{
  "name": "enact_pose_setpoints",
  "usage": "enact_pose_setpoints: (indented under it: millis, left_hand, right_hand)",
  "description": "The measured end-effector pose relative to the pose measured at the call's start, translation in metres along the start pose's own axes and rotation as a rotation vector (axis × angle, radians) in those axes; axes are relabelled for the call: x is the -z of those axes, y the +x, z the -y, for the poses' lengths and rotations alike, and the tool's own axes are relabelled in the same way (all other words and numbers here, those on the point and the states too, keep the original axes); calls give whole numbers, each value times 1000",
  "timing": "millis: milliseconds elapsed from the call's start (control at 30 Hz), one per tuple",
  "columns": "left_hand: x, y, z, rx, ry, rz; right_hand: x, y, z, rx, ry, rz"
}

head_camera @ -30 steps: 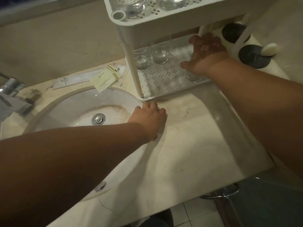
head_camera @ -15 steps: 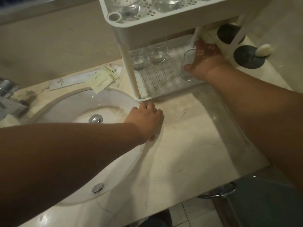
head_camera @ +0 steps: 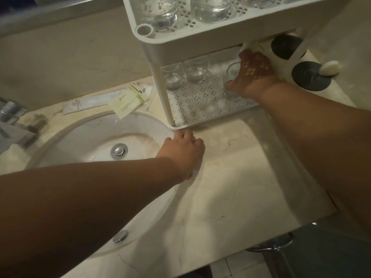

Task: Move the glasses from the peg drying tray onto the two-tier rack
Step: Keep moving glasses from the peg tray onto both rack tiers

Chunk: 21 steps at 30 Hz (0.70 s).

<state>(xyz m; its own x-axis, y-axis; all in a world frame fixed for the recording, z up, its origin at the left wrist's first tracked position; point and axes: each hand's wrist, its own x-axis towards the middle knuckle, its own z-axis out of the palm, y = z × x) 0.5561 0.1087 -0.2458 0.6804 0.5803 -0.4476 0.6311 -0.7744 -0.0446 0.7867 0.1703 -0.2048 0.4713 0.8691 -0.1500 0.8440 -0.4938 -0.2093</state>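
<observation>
Sink (head_camera: 66, 141): lies left of the left hand's fingers, its rim right under the wrist. If that hand slips off the wet-looking marble, I judge the body would lurch and jolt the rack.

Left hand (head_camera: 181, 151): fingers loosely curled, knuckles up, holding nothing, resting on the counter (head_camera: 230, 177). The fingertips sit just short of the rack's front corner; a push forward there could shift the whole rack while a glass is being set down.

Two-tier rack (head_camera: 160, 81): its front post rises just beyond the left fingertips. The upper shelf already carries glasses, so a knock to the post could rattle them.

Two glasses at the back (head_camera: 183, 74): stand on the lower shelf, left of the right hand's fingers and apart from them. Sliding the held glass leftward too fast could clink it against these.

Held glass (head_camera: 230, 83): upright on the lower shelf's right side, inside the right hand's grip, its base apparently on or just above the perforated floor; I cannot tell which. Released while off the floor or tilted, it could tip.

Right hand (head_camera: 254, 74): thumb and fingers wrapped round the held glass, reaching under the upper shelf. Lifting the hand out carelessly could bump the knuckles against the shelf above.

Dark round pads (head_camera: 310, 76): right of the right hand's fingers, a pale soap-like lump on one; the forearm could brush it.
</observation>
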Motion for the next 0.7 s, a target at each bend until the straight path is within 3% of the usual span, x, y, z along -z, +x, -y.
enact_pose_setpoints:
  millis: [300, 700]
  left_hand:
    - [0, 0, -1, 8, 1, -4]
    - [-2, 1, 0, 1, 0, -33]
  right_hand:
    - [-2, -1, 4, 13, -15, -57]
    - [-2, 16, 18, 67, 41, 14]
